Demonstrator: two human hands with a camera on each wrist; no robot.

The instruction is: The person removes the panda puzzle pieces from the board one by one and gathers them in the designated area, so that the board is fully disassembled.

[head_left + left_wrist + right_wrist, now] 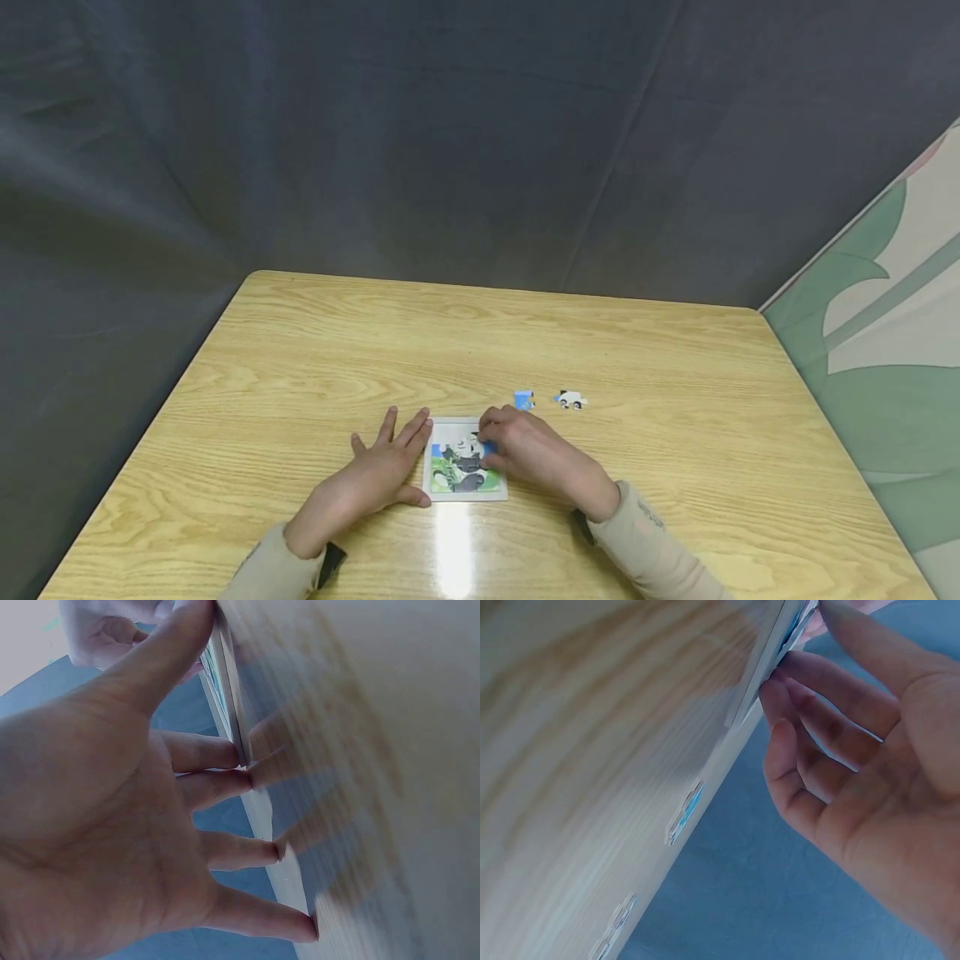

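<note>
A panda jigsaw puzzle (pixel 465 483) in a white frame lies on the table; its lower part shows the panda's body on green, and bare white board shows at its upper left. My left hand (pixel 378 471) rests with fingers spread, thumb and forefinger against the frame's left edge; in the left wrist view its straight fingers (pixel 240 850) touch the tabletop. Over the frame's right side, my right hand (pixel 532 450) bends its fingers and pinches a puzzle piece (pixel 476 437) at the panda's head. The right hand hides much of that piece.
Two loose pieces lie beyond the right hand: a blue one (pixel 523 400) and a white one with black patches (pixel 572 400). The wood-grain table (pixel 360 333) ends at a dark curtain (pixel 450 167) behind; a green and white patterned cloth (pixel 892 350) hangs at right.
</note>
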